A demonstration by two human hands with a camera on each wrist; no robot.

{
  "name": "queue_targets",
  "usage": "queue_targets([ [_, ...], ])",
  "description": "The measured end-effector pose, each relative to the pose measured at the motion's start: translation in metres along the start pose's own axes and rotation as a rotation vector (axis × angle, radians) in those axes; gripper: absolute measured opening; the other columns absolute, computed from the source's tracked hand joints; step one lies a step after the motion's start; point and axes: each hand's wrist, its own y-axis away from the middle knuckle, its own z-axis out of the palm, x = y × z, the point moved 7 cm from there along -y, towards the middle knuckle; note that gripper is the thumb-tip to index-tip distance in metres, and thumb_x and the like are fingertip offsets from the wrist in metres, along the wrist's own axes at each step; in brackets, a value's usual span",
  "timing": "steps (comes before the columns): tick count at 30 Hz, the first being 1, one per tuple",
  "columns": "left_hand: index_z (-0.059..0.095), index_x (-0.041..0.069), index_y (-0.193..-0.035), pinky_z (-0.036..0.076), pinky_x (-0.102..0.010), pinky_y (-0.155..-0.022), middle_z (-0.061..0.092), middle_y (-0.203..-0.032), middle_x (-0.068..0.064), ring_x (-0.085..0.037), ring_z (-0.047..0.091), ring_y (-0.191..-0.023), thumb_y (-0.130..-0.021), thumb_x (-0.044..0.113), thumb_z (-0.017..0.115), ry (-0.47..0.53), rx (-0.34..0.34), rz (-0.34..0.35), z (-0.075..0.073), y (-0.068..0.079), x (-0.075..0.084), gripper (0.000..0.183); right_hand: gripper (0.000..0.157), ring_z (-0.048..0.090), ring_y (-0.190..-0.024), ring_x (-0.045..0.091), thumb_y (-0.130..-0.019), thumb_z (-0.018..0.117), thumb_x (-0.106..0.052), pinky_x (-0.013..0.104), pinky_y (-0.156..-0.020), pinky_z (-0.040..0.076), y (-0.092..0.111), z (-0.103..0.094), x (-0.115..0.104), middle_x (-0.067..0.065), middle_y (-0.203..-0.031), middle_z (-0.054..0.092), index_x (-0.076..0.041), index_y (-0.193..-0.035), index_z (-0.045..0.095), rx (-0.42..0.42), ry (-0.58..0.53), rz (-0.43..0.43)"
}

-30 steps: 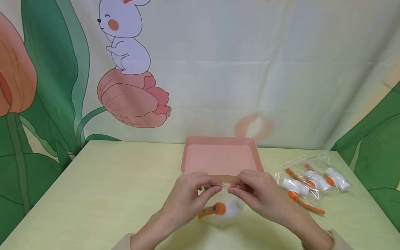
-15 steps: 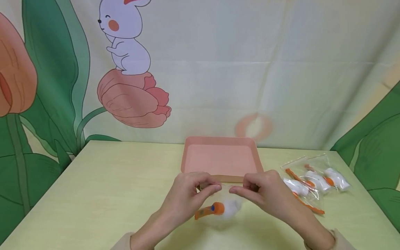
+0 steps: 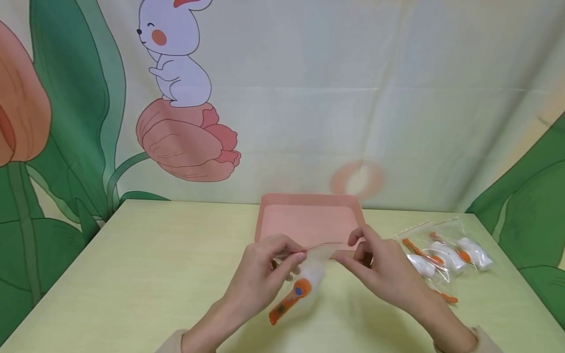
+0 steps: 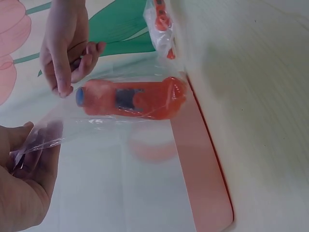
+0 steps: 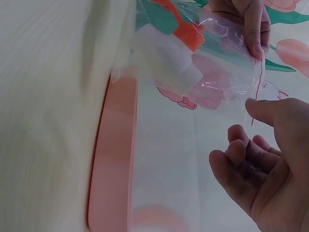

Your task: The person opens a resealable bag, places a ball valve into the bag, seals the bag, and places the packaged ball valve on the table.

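Observation:
In the head view my left hand pinches the top edge of a clear zip-lock bag between thumb and fingers. The bag hangs tilted above the table. Inside it lies an orange piece with a blue round spot and a long strip, joined to a white bulky part. My right hand is at the bag's other end, thumb and fingers spread apart. In the right wrist view its thumb lies close to the bag's red seal line; whether it touches cannot be told.
A pink tray stands behind the hands. To the right, several similar clear bags with white and orange contents lie overlapping on the pale table. A printed curtain hangs behind the table.
The fingers of my right hand have parted from their pinch on the bag's edge. The bag has swung, its orange strip now pointing lower left. My left hand keeps its pinch.

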Motion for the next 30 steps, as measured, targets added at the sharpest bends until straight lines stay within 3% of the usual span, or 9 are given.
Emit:
queue_targets([
  [4,0.07,0.003,-0.097,0.061,-0.031,-0.059,0.07,-0.089,-0.01,-0.022,0.07,-0.07,-0.098,0.0,0.068,0.065,0.025,-0.02,-0.001,-0.001,-0.003,0.003,0.024,0.056,-0.057,0.003,-0.094,0.079,-0.021,0.025,-0.05,0.047,0.003,0.004,0.011,-0.017,-0.067,0.06,-0.016,-0.096,0.055,-0.015,-0.023,0.097],
  [8,0.068,0.002,-0.098,0.061,-0.032,-0.059,0.067,-0.089,-0.01,-0.024,0.07,-0.072,-0.101,0.004,0.065,0.101,0.032,-0.034,-0.002,-0.001,-0.004,0.004,0.024,0.064,-0.072,0.009,-0.09,0.082,-0.032,0.026,-0.059,0.054,0.007,0.019,0.018,-0.012,-0.079,0.064,-0.022,-0.095,0.061,-0.103,-0.065,0.147],
  [16,0.062,0.001,-0.103,0.062,-0.037,-0.064,0.067,-0.098,-0.014,-0.031,0.071,-0.079,-0.103,0.003,0.059,0.176,0.011,-0.061,0.002,-0.004,-0.006,0.003,0.052,0.064,-0.098,0.018,-0.085,0.084,-0.047,0.033,-0.083,0.059,0.012,0.045,0.019,-0.003,-0.11,0.065,-0.016,-0.121,0.064,-0.18,-0.185,0.194],
  [22,0.06,-0.001,-0.104,0.063,-0.037,-0.068,0.068,-0.103,-0.018,-0.031,0.071,-0.082,-0.104,-0.002,0.057,0.211,-0.006,-0.071,0.003,-0.004,-0.007,0.003,0.066,0.061,-0.113,0.02,-0.085,0.085,-0.042,0.036,-0.093,0.056,0.011,0.064,0.017,0.0,-0.123,0.062,-0.015,-0.138,0.055,-0.227,-0.323,0.26],
  [30,0.059,-0.001,-0.105,0.062,-0.037,-0.072,0.066,-0.104,-0.017,-0.029,0.072,-0.09,-0.103,-0.004,0.057,0.249,-0.019,-0.058,0.007,-0.004,-0.005,0.005,0.071,0.06,-0.123,0.022,-0.083,0.089,-0.024,0.035,-0.103,0.05,0.015,0.08,0.016,0.006,-0.135,0.058,-0.013,-0.14,0.049,-0.237,-0.555,0.328],
])
